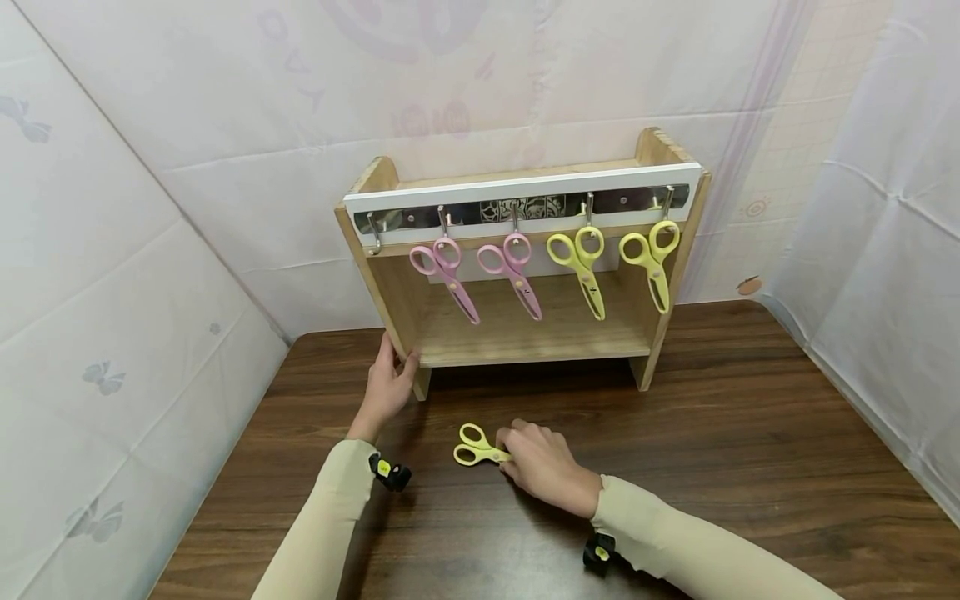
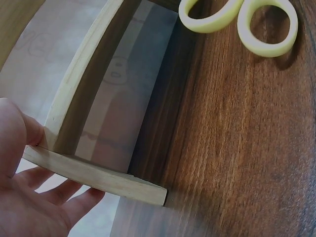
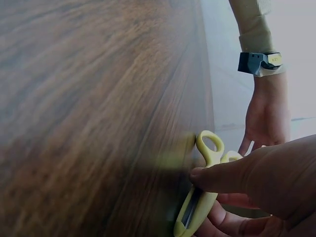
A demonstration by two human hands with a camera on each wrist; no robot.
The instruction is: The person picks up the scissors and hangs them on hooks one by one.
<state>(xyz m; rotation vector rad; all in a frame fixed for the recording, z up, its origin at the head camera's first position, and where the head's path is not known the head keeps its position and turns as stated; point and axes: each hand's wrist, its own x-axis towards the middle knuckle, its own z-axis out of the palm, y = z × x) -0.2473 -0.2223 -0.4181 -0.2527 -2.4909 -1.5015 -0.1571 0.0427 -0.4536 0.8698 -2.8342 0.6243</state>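
My right hand (image 1: 546,465) pinches a pair of yellow scissors (image 1: 492,455) by its blade end, low over the dark wooden table. The finger loops point left, towards the shelf's near left corner. In the right wrist view, the thumb presses on the scissors (image 3: 201,215) and the other fingers are behind them. With my left hand (image 1: 387,388) I grip the lower left side of a small wooden shelf (image 1: 532,360). In the left wrist view, the thumb lies on the inner side of its panel (image 2: 98,174), with fingers round the outside.
From the hook rail (image 1: 465,214) hang two pink scissors, left (image 1: 453,285) and right (image 1: 518,284), and two yellow scissors, inner (image 1: 586,272) and outer (image 1: 653,271). A hook (image 1: 373,233) stands at the rail's left end. Cloth walls (image 1: 225,100) border the table (image 1: 720,433).
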